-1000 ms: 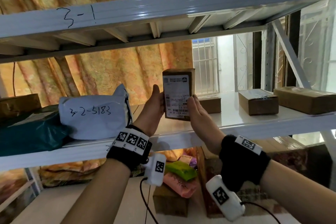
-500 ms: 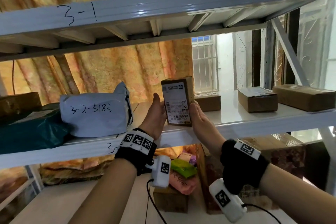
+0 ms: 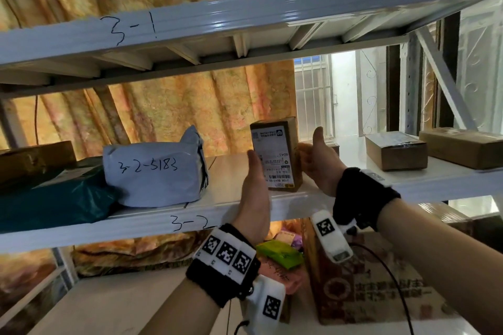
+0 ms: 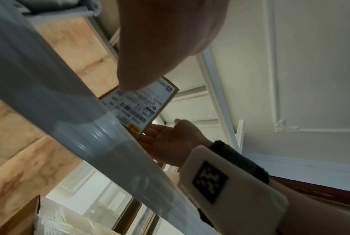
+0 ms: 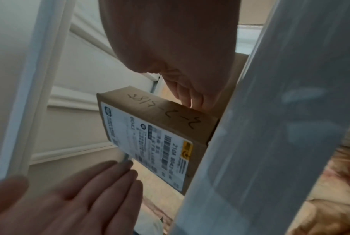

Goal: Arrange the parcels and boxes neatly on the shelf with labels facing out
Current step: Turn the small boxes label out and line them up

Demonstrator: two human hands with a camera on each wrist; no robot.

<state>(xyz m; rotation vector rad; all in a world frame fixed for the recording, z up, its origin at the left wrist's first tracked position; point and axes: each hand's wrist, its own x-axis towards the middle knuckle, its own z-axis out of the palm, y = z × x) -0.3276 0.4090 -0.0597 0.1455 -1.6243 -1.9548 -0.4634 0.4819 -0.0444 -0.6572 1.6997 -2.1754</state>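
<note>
Two hands steady a small cardboard box (image 3: pixel 277 153) standing upright near the front edge of the shelf (image 3: pixel 152 221) marked "3-2", its printed shipping label facing out. The left hand (image 3: pixel 254 193) lies flat and open against the label's left edge; the right hand (image 3: pixel 317 163) is spread open at the box's right side, and whether it touches cannot be told. The box looks light and stiff, best taken by its two narrow sides, and being tall and narrow it could tip. A handwritten number runs along its side, too skewed to read. Left of the box sits a soft grey mailer bag (image 3: pixel 155 170) marked "3-2-5183"; the shelf beam above the box reads "3-1" (image 3: pixel 130 27)
</note>
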